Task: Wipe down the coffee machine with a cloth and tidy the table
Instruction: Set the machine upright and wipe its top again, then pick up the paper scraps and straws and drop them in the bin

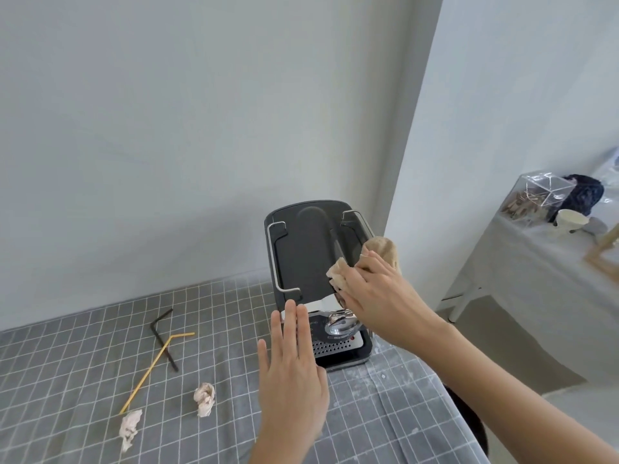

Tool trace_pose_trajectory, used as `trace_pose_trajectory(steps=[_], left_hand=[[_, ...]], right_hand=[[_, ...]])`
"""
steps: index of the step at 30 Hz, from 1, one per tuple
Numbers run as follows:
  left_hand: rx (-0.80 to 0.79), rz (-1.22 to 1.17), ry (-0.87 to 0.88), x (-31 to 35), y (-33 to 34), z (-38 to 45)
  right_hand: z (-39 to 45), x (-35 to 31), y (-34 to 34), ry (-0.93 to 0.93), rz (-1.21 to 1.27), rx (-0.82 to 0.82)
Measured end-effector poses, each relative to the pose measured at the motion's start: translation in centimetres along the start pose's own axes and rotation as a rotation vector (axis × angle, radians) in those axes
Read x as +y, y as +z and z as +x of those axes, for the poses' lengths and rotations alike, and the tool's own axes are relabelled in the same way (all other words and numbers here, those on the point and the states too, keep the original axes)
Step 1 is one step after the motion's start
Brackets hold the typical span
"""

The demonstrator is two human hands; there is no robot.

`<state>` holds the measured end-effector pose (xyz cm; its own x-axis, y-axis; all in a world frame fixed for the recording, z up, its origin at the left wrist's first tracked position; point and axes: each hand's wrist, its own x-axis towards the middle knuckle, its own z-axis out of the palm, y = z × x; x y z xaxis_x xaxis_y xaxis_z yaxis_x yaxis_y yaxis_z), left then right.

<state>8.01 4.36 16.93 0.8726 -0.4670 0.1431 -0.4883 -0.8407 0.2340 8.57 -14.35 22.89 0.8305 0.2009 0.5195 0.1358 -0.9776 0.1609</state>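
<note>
Best to keep the right hand (371, 289) pressing the beige bunched cloth (382, 252) flat against the right flank of the black coffee machine (308, 256) at frame centre on the grey checked desk (100, 380), steadying with the open, empty left hand (291, 370) at its lower-left front

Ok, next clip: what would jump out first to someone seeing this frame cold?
The dark grey coffee machine at the table's far edge draws the eye, with the right hand pressing a beige cloth on its top right side. The left hand hovers flat and open in front of it. Left on the grey checked tablecloth lie a black bent straw, a yellow bent straw and two crumpled tissues.
</note>
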Motion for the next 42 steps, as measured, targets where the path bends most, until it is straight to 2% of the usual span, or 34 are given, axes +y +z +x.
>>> trace_pose_trajectory(steps=[5,8,10,13,16,18,20,22,25,28,36,39,42], left_hand=[[-0.004,-0.009,0.02,-0.3,-0.2,0.7],[-0.004,-0.014,0.021,-0.3,-0.4,0.7],[-0.01,-0.043,0.026,-0.4,-0.4,0.6],[-0.018,-0.087,0.05,-0.4,-0.5,0.8],[-0.026,-0.102,0.057,-0.5,-0.8,0.8],[-0.019,-0.097,0.059,-0.6,-0.8,0.8],[-0.017,-0.09,0.051,-0.7,-0.5,0.7],[-0.01,-0.096,0.041,-0.5,-0.4,0.5],[0.004,-0.109,0.02,-0.1,-0.3,0.5],[0.014,-0.112,-0.025,0.2,-0.1,0.6],[0.081,-0.168,-0.102,2.0,2.6,-1.4],[-0.006,-0.171,-0.095,2.3,4.9,-4.5],[-0.09,-0.192,-0.158,0.9,6.6,-7.8]], right_hand=[[-2.4,0.8,-0.4,0.098,0.328,-0.076],[-3.8,0.6,-1.0,0.226,0.512,-0.08],[-4.5,0.2,-2.4,0.391,0.645,-0.015],[-5.3,-0.3,-4.1,0.631,0.676,0.152],[-5.1,0.3,-3.6,0.798,0.616,0.327],[-4.3,0.2,-2.7,0.823,0.617,0.336],[-4.3,-0.6,-1.1,0.775,0.715,0.217],[-5.4,-1.5,0.8,0.677,0.699,0.098],[-7.9,-1.5,0.9,0.577,0.655,0.12],[-11.1,-0.9,0.3,0.629,0.722,0.087],[-17.7,-1.6,4.5,0.784,0.858,-0.373],[-18.1,-2.6,6.1,0.773,0.882,-0.566],[-16.9,-4.6,7.1,0.645,0.825,-0.652]])
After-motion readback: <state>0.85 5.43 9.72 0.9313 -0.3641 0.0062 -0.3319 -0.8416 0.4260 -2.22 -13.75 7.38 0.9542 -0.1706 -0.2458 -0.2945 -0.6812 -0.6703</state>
